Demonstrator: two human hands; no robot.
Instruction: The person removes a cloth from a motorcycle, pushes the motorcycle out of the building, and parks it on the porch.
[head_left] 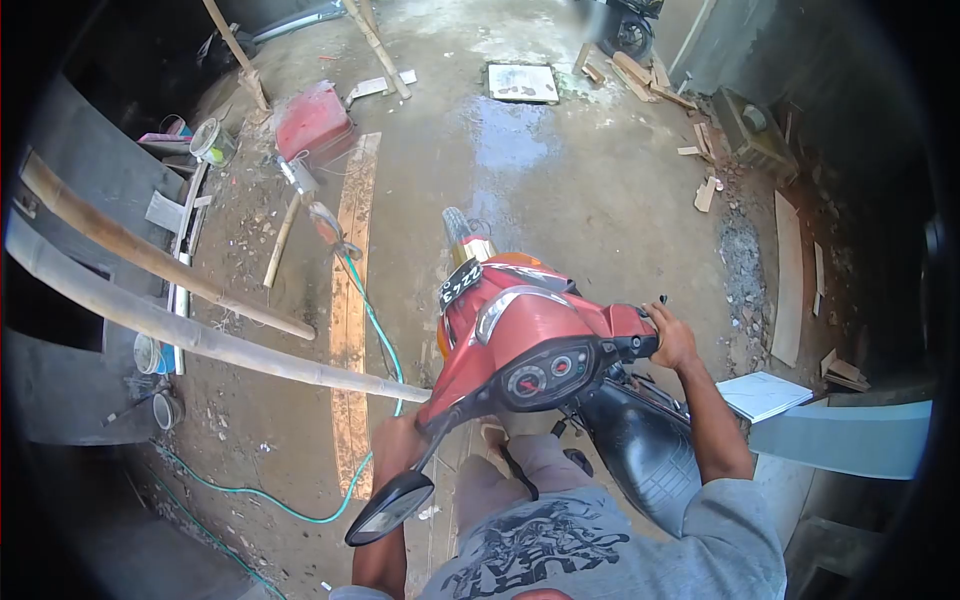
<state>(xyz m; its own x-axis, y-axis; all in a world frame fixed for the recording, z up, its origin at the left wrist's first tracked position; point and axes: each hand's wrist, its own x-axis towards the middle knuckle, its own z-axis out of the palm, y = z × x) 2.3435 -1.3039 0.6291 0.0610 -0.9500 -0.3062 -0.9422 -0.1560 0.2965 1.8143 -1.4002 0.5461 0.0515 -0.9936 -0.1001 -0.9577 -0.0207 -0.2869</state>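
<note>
A red motorbike [540, 320] stands close in front of me, its front wheel [456, 224] pointing up and slightly left. My right hand [670, 338] is wrapped round the right handlebar grip, near the brake lever. On the other end of the handlebar, my left hand [398, 443] is closed at the left grip, partly hidden behind the mirror stem. The black mirror [390, 508] sticks out below that hand. Between the grips is the round-dialled instrument panel [545, 375]. The black seat [640, 450] lies to the right of my legs.
Bamboo poles [200, 330] slant in from the left, one reaching near the left handlebar. A plank [352, 300] and a green hose [376, 322] lie on the floor. A red container [314, 122] stands further off; wood scraps [640, 78] and a white panel [764, 396] lie right.
</note>
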